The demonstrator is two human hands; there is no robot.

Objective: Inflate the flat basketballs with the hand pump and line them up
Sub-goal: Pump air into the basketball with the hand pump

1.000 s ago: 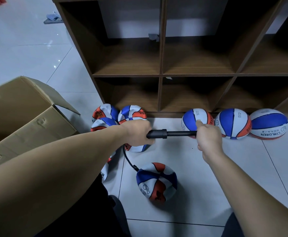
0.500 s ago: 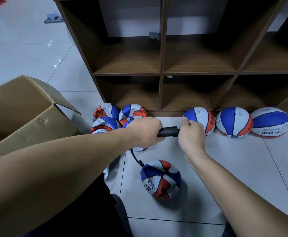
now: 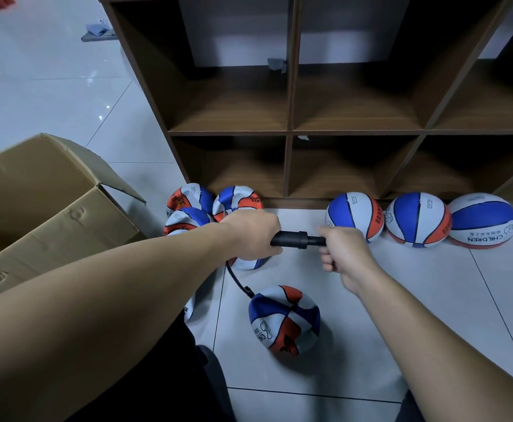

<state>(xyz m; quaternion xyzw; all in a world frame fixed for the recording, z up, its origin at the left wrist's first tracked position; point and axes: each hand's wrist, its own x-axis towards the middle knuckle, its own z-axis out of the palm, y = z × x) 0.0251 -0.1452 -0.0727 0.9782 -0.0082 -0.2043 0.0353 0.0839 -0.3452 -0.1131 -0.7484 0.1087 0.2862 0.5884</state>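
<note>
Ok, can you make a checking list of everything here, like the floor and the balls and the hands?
Surface: white tiled floor.
Job's things: black hand pump; ball being pumped, still dented; three round balls lined up by the shelf; flat balls piled at the left.
Clutter: open cardboard box.
Hands: left hand grips the pump barrel; right hand grips its handle.
Cables: black hose to the ball.
Surroundings: brown cubby shelf.
</note>
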